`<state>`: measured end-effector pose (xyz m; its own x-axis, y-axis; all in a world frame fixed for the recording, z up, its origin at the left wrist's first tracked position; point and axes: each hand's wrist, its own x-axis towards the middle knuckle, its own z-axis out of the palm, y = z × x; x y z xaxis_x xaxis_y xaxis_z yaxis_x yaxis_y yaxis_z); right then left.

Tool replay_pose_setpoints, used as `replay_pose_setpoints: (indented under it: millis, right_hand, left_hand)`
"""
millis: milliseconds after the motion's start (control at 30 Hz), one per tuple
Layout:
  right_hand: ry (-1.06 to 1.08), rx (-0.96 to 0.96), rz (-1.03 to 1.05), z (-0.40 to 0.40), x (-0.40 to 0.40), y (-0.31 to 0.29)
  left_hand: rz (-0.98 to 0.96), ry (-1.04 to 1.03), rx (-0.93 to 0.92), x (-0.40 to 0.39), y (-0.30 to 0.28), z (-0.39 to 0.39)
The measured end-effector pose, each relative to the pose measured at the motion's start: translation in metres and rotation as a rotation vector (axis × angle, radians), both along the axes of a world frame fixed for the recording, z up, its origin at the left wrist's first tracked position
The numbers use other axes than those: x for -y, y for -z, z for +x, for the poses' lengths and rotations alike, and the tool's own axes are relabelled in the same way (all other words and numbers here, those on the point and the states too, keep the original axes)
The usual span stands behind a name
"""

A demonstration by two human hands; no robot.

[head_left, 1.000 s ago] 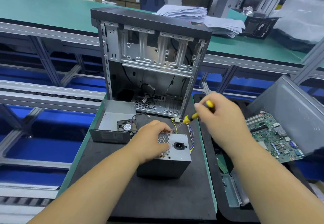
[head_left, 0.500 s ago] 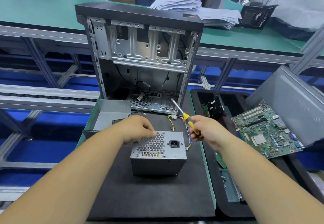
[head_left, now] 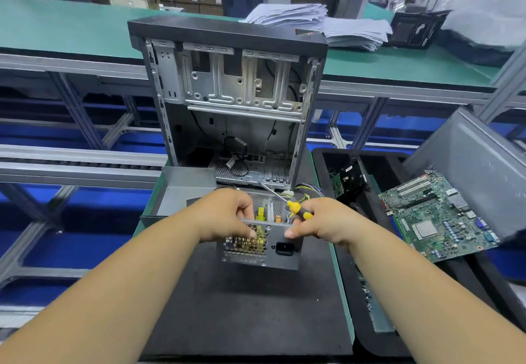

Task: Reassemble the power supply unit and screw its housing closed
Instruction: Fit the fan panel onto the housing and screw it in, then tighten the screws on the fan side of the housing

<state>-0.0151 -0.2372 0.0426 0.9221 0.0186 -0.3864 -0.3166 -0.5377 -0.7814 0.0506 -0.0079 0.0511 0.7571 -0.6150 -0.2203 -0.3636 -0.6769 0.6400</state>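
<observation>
The grey power supply unit (head_left: 263,245) is tilted on the black mat (head_left: 244,306), its honeycomb grille and power socket facing me and its open top showing yellow parts inside. My left hand (head_left: 225,214) grips its upper left edge. My right hand (head_left: 324,221) pinches the upper right edge while holding a yellow-and-black screwdriver (head_left: 296,210), whose shaft points up and to the left. The unit's grey metal cover (head_left: 182,192) lies open behind my left hand. Coloured wires (head_left: 308,188) trail from the unit's back.
An empty open computer case (head_left: 230,101) stands upright just behind the unit. To the right, a black tray (head_left: 370,249) holds a green motherboard (head_left: 435,215), a small board with a fan (head_left: 347,178) and a grey side panel (head_left: 478,161). Paper stacks (head_left: 313,22) lie on the far green bench.
The unit went from lying flat to tilted up with its open top showing. My right hand, screwdriver still in it, moved in and took the unit's right edge; my left hand shifted its grip.
</observation>
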Motion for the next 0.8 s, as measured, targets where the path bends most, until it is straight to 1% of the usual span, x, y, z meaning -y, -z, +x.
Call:
replay_pose_setpoints:
  millis: [100, 200, 300, 467, 600, 700, 800]
  right_hand:
    - [-0.014, 0.011, -0.091, -0.001, -0.002, 0.010]
    - [-0.059, -0.024, -0.140, -0.005, -0.001, 0.022]
    - [-0.090, -0.061, -0.114, -0.012, 0.002, 0.030]
    - [-0.128, -0.172, -0.109, -0.021, 0.001, 0.039]
    - [-0.123, -0.239, -0.122, -0.029, -0.001, 0.046]
    - [-0.062, -0.269, -0.085, -0.036, -0.006, 0.051]
    - [0.058, -0.220, 0.000, -0.039, -0.009, 0.055]
  left_hand:
    - [0.058, 0.014, 0.043, 0.002, 0.012, -0.006]
    - [0.073, 0.029, 0.009, 0.002, 0.026, -0.013]
    - [0.052, 0.033, -0.069, 0.001, 0.036, -0.020]
    - [0.077, 0.112, -0.191, 0.002, 0.043, -0.026]
    - [0.103, 0.130, -0.200, 0.002, 0.052, -0.031]
    - [0.146, 0.158, -0.179, 0.001, 0.064, -0.039]
    - [0.137, 0.182, -0.198, 0.000, 0.071, -0.043]
